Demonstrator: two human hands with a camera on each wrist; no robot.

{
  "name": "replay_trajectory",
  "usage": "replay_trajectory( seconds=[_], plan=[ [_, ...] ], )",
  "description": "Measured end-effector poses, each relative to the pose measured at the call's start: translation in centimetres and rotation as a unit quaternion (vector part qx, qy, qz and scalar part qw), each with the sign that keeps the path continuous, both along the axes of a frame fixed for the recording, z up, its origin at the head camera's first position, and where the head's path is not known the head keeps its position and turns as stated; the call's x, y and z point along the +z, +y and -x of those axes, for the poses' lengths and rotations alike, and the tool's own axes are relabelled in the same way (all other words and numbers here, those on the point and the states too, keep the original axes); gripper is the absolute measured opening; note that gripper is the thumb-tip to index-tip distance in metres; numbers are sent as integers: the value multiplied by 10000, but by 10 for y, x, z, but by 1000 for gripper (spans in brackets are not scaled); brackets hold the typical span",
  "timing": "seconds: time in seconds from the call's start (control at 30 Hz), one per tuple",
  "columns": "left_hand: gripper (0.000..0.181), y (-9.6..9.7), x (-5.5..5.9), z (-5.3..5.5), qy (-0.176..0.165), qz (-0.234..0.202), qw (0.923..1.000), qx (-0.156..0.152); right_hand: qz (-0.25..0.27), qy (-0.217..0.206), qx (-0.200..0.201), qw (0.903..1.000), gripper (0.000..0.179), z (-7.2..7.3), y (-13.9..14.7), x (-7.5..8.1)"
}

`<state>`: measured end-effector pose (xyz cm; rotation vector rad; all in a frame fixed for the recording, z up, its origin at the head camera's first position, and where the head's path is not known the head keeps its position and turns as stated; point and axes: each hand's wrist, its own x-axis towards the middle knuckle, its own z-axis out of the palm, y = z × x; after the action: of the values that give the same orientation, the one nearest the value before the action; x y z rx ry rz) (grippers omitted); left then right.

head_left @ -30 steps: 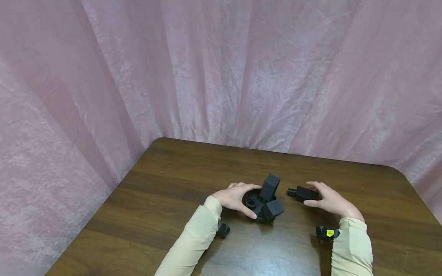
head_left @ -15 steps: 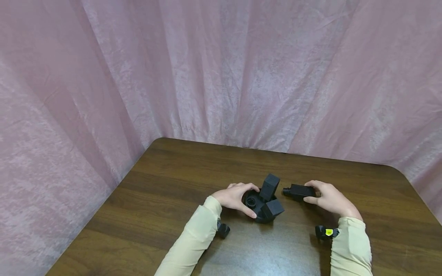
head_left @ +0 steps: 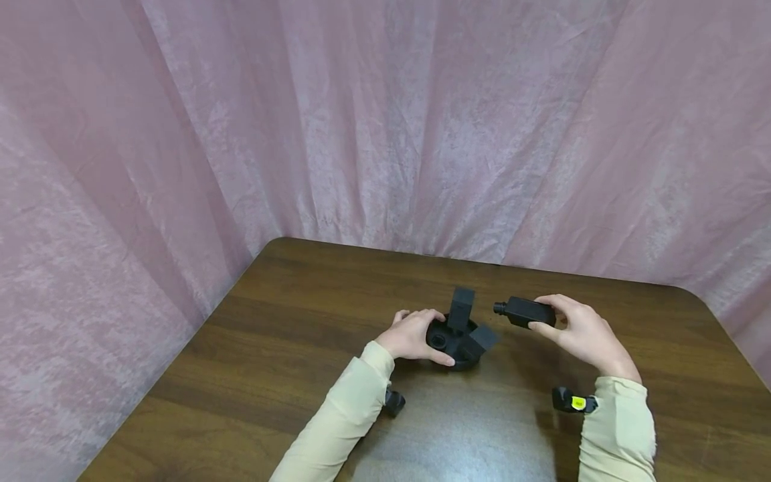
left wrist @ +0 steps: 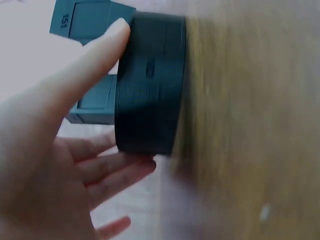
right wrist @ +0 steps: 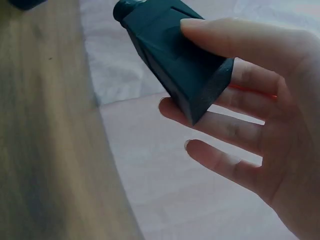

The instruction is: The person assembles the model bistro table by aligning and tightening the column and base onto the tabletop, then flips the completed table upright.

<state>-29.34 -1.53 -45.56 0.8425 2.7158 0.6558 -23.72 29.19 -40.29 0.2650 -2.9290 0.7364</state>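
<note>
My left hand (head_left: 415, 337) grips a black round base (head_left: 448, 349) by its rim, thumb on the near side and fingers round the far side. Two square-sided black blocks (head_left: 461, 308) rise slanting from the base, and a round threaded socket (head_left: 438, 342) shows beside them. In the left wrist view the base's ribbed side wall (left wrist: 150, 85) stands close over the table. To the right, my right hand (head_left: 581, 337) pinches a loose square-sided black piece with a narrow threaded neck (right wrist: 175, 55), like a small bottle. It is above the table, neck pointing left toward the base.
The brown wooden table (head_left: 337, 294) has rounded back corners. Pink curtains (head_left: 385, 134) hang behind it and along its left side. Small black wrist cameras (head_left: 569, 400) sit under both cream sleeves.
My right hand has taken hold of the necked piece and lifted it off the table, after drawing it slightly left. The left hand and the base have shifted a little away from me, the base tilting.
</note>
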Motion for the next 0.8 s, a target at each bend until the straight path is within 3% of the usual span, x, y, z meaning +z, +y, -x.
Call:
replay_trajectory(
  seconds=[0.2,0.4,0.63,0.8],
  plan=[
    [69,-9,0,7,-68,-72,9982,-591,84,443,-28,9990,45,-6,-5,11],
    [44,-17,-3,15,179,-182,9931,-1149,207,899,53,9957,39,-12,-11,19],
    [32,-15,-4,15,542,-252,9915,-1157,313,1302,354,9904,32,-15,-21,26],
    [33,-12,-2,13,411,-306,9938,-988,244,1405,739,9870,32,-18,-31,30]
  ],
)
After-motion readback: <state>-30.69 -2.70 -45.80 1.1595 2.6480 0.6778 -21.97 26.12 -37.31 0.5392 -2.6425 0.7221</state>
